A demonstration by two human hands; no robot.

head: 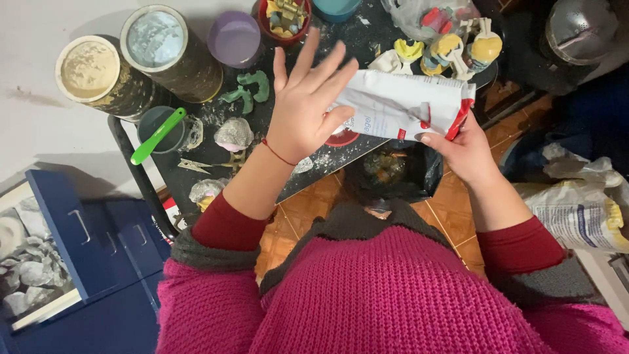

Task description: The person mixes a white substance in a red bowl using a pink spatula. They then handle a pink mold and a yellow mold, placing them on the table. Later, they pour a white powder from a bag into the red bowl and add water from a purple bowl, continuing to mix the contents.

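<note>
While the right hand [466,152] grips the red-edged end of the white pouch [401,105] above the bench's [196,147] near edge, we see the left hand [308,105] released, fingers spread flat against the pouch's other end. A black bag [419,174] hangs below. The green spatula [157,136] rests in a cup [157,128] near the bench's left edge.

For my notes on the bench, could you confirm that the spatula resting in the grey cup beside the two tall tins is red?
Not quite: the spatula is bright green, not red. The head view shows it resting in the grey cup, beside the two tall tins, as you said.
</note>
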